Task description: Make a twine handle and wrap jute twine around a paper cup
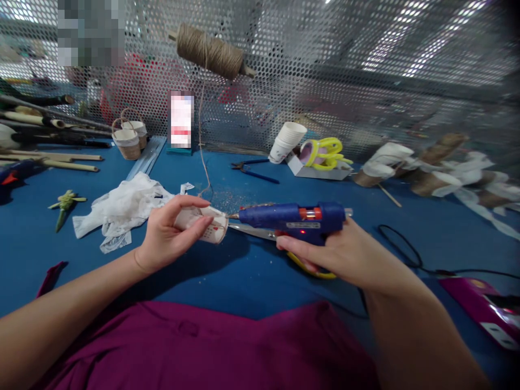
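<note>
My left hand point(173, 230) is closed around a white paper cup point(215, 230) lying on its side, its rim toward the right. Twine point(203, 162) runs down to the cup from a spool point(209, 51) above. In my right hand point(325, 249) is a blue hot glue gun point(288, 216) with a small red light glowing. Its nozzle tip is at the cup's rim; whether it touches I cannot tell. Yellow-handled scissors point(260, 232) lie on the table below the gun, partly hidden by it and my right hand.
White lace point(125, 208) lies at the left, near a small green twig figure point(67, 206). Blue-handled pliers point(255, 169), stacked paper cups point(287, 141) and twine-wrapped cups point(130, 142) stand or lie toward the back. A black cable point(410, 257) reaches a magenta power strip point(483, 303) at right.
</note>
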### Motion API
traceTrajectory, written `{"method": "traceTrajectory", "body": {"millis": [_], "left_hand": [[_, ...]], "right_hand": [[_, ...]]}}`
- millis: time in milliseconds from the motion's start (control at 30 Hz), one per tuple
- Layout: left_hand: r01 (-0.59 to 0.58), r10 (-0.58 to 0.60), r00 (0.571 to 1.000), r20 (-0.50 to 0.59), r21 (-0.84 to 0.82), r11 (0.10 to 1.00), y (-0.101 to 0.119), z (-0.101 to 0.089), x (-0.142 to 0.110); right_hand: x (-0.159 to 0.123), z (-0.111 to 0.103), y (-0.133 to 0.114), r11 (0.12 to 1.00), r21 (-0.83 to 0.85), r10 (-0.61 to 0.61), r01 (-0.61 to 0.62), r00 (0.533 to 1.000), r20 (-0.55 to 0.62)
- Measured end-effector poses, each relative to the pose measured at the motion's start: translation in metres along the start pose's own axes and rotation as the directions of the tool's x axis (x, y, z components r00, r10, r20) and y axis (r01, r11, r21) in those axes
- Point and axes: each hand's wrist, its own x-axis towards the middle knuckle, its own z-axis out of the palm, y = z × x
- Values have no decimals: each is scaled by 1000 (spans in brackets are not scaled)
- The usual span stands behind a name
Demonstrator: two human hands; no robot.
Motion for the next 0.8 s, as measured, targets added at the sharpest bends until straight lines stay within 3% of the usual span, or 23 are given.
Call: {"method": "traceTrajectory", "body": {"millis": [800], "left_hand": [[27, -27, 1000, -7, 9, 1000, -3, 1, 0]], "right_hand": [[-2, 1, 1, 999, -45, 3, -2, 1000, 9]]}}
